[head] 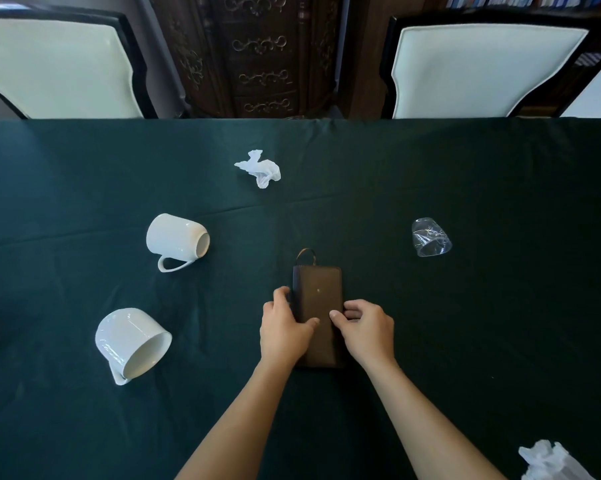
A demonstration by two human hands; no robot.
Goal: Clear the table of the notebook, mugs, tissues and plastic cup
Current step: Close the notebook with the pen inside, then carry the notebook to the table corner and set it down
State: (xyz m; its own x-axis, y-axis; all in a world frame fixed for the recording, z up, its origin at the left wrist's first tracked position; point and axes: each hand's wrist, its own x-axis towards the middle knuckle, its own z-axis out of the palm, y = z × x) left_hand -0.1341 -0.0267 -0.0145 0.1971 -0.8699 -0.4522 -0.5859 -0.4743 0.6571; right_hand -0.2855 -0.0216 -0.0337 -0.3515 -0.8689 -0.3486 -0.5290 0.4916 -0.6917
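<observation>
Both hands on the dark notebook (321, 306): left hand (285, 329) grips its left edge, right hand (368, 327) its right; it lies flat on the green tablecloth (465, 341).

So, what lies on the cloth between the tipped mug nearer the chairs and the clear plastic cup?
In the head view, only bare green tablecloth. The mug and plastic cup lie apart; the notebook sits nearer the person.

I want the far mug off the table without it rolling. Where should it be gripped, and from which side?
Probably by the handle: the far mug lies on its side, mouth facing right, with the handle loop flat on the tablecloth toward the person. Come from the near side and hook the loop.
</observation>
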